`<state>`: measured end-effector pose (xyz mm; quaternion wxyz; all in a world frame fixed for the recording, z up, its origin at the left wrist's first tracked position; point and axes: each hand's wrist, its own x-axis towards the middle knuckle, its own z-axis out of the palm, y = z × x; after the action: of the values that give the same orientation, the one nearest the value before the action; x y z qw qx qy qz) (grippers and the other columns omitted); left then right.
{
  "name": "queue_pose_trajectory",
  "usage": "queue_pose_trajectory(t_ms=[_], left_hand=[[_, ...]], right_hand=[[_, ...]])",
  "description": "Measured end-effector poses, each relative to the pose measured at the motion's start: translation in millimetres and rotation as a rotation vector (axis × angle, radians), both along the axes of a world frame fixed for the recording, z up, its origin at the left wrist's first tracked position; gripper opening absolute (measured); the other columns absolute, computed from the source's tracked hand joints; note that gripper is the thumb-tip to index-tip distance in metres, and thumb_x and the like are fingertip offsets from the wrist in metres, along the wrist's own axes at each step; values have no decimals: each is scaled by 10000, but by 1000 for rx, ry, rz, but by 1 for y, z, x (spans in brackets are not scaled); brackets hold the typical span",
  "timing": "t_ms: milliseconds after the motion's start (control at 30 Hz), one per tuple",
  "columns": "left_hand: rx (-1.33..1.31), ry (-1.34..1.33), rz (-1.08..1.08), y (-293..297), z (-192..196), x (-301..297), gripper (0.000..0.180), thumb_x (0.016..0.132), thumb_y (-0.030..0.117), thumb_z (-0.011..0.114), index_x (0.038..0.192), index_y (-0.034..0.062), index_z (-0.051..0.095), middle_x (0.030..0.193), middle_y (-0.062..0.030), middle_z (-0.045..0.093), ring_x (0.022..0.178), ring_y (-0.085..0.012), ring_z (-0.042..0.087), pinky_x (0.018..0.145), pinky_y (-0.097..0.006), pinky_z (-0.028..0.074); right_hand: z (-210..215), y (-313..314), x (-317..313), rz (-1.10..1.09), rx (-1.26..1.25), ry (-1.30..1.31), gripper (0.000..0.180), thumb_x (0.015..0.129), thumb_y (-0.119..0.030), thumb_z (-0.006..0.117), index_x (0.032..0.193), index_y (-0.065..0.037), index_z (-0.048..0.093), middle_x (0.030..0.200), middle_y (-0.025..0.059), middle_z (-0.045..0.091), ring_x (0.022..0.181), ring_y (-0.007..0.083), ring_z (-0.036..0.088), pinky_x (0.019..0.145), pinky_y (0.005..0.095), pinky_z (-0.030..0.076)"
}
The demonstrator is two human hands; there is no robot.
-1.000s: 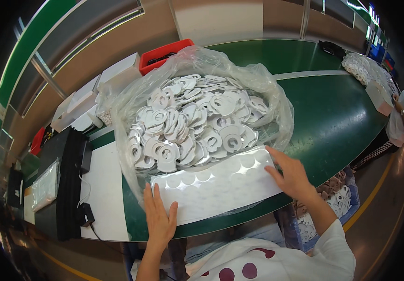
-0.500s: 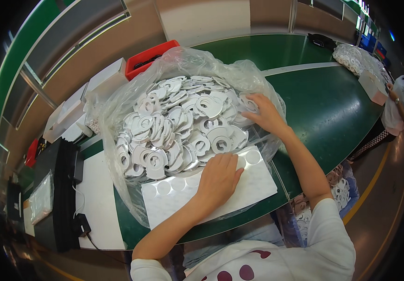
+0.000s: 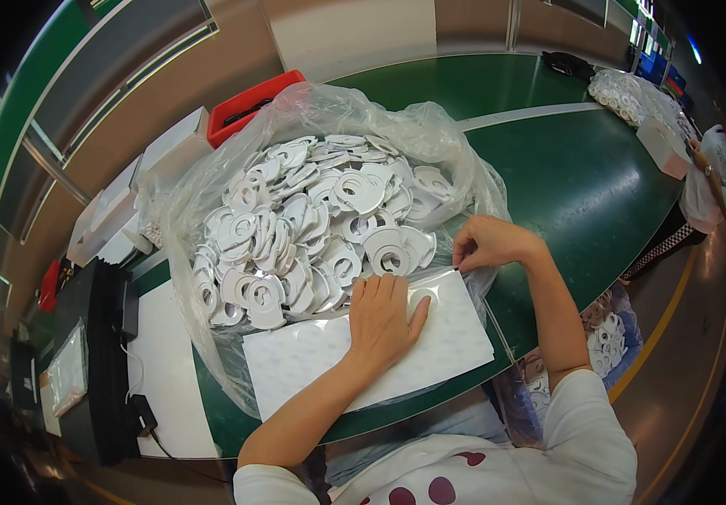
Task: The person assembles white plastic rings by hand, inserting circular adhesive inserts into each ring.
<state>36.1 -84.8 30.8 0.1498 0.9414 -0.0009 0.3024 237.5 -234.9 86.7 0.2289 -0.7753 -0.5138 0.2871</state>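
A white sheet with faint round stickers [image 3: 296, 370] lies at the near edge of the plastic bag. My left hand [image 3: 380, 318] rests flat on its upper part, fingers stretched forward and thumb out to the right beside a round sticker [image 3: 423, 298]. At the sheet's upper right corner my right hand [image 3: 498, 242] pinches thumb and forefinger together; what sits between the fingertips is too small to make out. Beyond both hands, a heap of white flat ring-shaped pieces [image 3: 296, 223] fills the open clear plastic bag [image 3: 443, 126].
The green table [image 3: 565, 194] curves away to the right. A red bin [image 3: 249, 108] and white boxes [image 3: 173, 147] stand at the far left, with a black stack [image 3: 114, 362] nearer. Another bagful of white pieces [image 3: 632, 97] sits far right, near another person's hand [image 3: 704, 164].
My right hand has come back from the heap to the sheet's upper right corner, its spread fingers now pinched. My left hand stays on the sheet. The view has shifted slightly.
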Motion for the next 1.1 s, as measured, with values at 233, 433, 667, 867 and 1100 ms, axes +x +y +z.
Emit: queue_pose_trajectory(t_ms=[233, 433, 667, 867, 1100], left_hand=[[-53, 21, 45, 4, 2, 6, 327, 787, 337, 657, 819, 33, 541, 809, -106, 494, 832, -279, 466, 784, -393, 331], [-157, 8, 19, 14, -1, 1, 357, 767, 338, 683, 818, 21, 527, 813, -108, 492, 806, -282, 463, 769, -391, 338], [-7, 36, 80, 13, -7, -1, 262, 803, 233, 675, 990, 69, 592, 839, -76, 520, 839, -251, 497, 783, -374, 352], [-28, 64, 106, 12, -1, -9, 323, 810, 242, 661, 1051, 44, 578, 888, -90, 528, 879, -259, 500, 801, -383, 355], [-38, 40, 200, 19, 9, -29, 603, 822, 264, 639, 1274, -80, 435, 1183, -185, 494, 1025, -293, 471, 868, -390, 361]], right_hand=[[-7, 1, 4, -76, 94, 39, 102, 707, -75, 718, 779, -9, 691, 689, 55, 675, 606, 99, 603, 596, 250, 488], [12, 2, -11, -20, -130, -73, 107, 737, -84, 696, 796, 4, 693, 726, 57, 683, 635, 104, 611, 606, 253, 485], [18, 3, 1, -123, 167, 123, 161, 760, -135, 712, 843, 2, 707, 796, 72, 700, 685, 127, 628, 631, 244, 493], [-16, 65, 27, -227, 484, -677, 580, 745, -285, 745, 1224, -5, 574, 1186, 204, 602, 1023, 276, 607, 876, 346, 474], [-3, 101, 20, -113, 62, -530, 1109, 497, -604, 818, 1288, 74, 438, 1197, 287, 563, 1113, 397, 554, 963, 384, 433]])
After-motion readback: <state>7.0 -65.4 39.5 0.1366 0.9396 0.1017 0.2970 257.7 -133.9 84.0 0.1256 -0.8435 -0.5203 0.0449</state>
